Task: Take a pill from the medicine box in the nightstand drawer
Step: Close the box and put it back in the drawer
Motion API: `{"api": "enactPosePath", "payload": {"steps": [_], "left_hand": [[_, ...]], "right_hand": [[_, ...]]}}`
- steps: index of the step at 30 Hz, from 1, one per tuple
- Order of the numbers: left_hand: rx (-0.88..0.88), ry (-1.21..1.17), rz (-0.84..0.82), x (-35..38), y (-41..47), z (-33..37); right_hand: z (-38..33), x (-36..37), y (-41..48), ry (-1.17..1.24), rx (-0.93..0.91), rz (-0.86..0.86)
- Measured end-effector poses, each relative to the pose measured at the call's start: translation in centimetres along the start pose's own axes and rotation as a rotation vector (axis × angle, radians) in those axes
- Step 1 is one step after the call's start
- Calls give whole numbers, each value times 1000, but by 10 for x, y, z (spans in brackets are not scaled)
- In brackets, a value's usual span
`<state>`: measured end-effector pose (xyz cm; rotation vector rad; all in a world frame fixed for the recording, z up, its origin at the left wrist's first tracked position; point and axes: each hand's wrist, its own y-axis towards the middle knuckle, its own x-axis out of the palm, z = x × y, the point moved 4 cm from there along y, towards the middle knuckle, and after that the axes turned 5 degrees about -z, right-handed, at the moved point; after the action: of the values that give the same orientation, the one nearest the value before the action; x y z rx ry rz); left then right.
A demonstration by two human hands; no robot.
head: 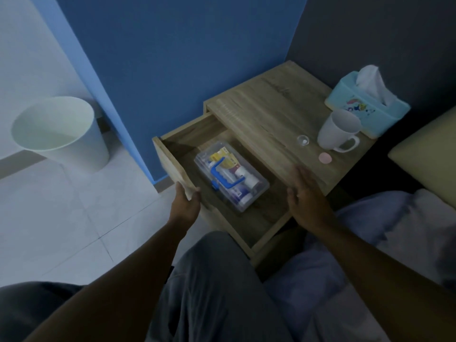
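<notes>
The wooden nightstand [269, 112] stands against a blue wall with its drawer [172, 164] pulled out. Inside the drawer lies a clear plastic medicine box [256, 191] with a blue handle, closed, packed with bottles and packets. My left hand [186, 202] grips the near corner of the drawer front. My right hand [307, 196] rests flat, fingers apart, on the front edge of the nightstand top, to the right of the box. It holds nothing.
On the nightstand top stand a white mug [339, 130], a small clear cap [303, 140], a pink round disc [325, 158] and a light blue tissue box [367, 104]. A white waste bin [59, 132] sits on the floor at left. Bedding [394, 230] lies right.
</notes>
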<state>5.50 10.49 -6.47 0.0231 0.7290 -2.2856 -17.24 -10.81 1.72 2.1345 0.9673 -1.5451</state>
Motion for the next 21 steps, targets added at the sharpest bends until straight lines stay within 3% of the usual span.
{"api": "enactPosePath", "payload": {"steps": [6,13,21], "left_hand": [[31,-138,-100,17,8,-7],[52,-209,-139,37,25,-2],[39,-202,-140,78,52,25]], "right_hand": [[23,18,-3,-119,-48,-20],[24,23,-8,14,-91,151],[27,23,-6,47,-105,186]]}}
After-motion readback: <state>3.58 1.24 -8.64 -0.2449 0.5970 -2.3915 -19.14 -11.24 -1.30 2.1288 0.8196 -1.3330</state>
